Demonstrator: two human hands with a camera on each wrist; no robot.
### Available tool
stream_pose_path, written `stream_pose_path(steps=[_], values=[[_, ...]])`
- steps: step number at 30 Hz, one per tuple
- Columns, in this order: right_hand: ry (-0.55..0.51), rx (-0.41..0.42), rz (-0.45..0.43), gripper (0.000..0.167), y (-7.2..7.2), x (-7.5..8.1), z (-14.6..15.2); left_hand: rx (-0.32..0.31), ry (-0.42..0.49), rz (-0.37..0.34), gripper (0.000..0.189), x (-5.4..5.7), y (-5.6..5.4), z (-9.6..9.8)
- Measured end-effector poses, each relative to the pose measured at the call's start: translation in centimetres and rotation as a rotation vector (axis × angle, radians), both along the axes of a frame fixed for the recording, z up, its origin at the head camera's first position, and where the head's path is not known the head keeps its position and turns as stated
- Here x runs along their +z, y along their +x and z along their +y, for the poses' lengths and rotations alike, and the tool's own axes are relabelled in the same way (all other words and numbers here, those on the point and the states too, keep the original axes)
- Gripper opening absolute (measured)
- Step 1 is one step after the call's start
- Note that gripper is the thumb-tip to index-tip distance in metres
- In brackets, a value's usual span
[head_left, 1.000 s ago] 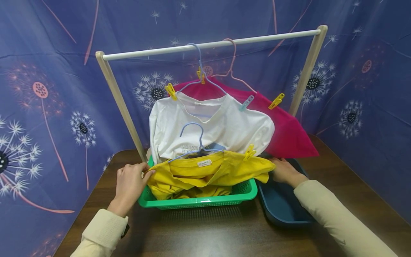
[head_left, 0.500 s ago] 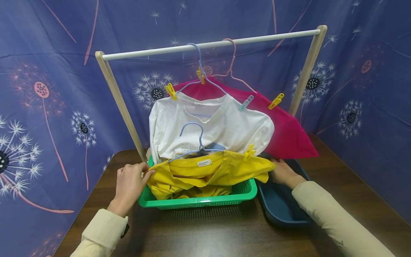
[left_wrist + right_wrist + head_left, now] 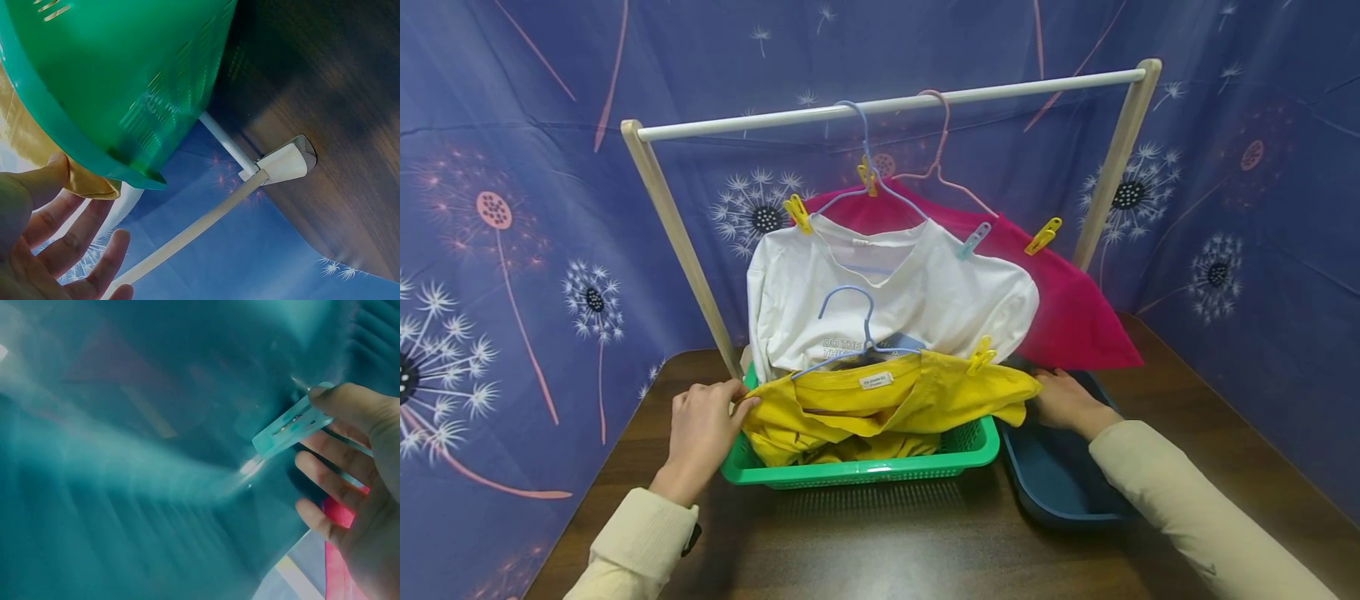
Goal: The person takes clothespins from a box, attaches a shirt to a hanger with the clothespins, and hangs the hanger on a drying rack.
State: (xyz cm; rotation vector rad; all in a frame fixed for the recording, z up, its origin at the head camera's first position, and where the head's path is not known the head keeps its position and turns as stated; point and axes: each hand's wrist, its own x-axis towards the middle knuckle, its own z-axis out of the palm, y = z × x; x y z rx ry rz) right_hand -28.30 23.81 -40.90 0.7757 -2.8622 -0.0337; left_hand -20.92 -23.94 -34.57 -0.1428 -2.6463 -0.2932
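A yellow shirt [image 3: 850, 400] on a blue hanger [image 3: 870, 321] lies over the green basket [image 3: 865, 473], with a yellow clothespin [image 3: 982, 356] on its right shoulder. My left hand [image 3: 703, 433] pinches the shirt's left sleeve between thumb and finger. The left wrist view shows that hand [image 3: 69, 244] beside the basket's rim, its other fingers spread. Over the dark blue tray [image 3: 1052, 483], my right hand [image 3: 1067, 402] is partly hidden by the yellow sleeve. In the right wrist view, its thumb and finger pinch a light teal clothespin [image 3: 294, 425] inside the tray.
A drying rack with a white rod [image 3: 737, 123] stands behind the basket. From it hang a white shirt [image 3: 895, 300] and a magenta garment [image 3: 1075, 308], with several clothespins on them. All stands on a dark wooden table [image 3: 880, 550], before a patterned blue curtain [image 3: 587, 50].
Almost nothing moves. The right forearm shifts slightly while its hand stays at the tray. The left hand keeps its pinch on the yellow shirt's sleeve.
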Motion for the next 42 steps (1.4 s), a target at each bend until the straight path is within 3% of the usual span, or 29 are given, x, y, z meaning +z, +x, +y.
stream_pose_path(steps=[13,20,24,33,42], values=[[0.021,0.063,0.059,0.034,0.4,1.3,0.7,-0.002,0.000,0.005,0.016,0.0,-0.1,0.0],[0.004,0.003,-0.005,0.038,0.6,2.5,0.7,-0.002,0.002,0.014,0.016,-0.1,-0.2,-0.1],[-0.006,-0.010,0.005,0.036,0.9,3.6,0.8,-0.007,0.000,0.031,0.016,-0.2,-0.2,-0.1],[-0.100,-0.041,-0.021,0.040,1.7,6.1,1.0,-0.005,0.001,0.024,0.016,-0.1,-0.3,-0.2],[-0.185,-0.015,0.026,0.033,2.4,8.1,1.2,-0.009,0.005,0.043,0.015,-0.2,-0.3,-0.3]])
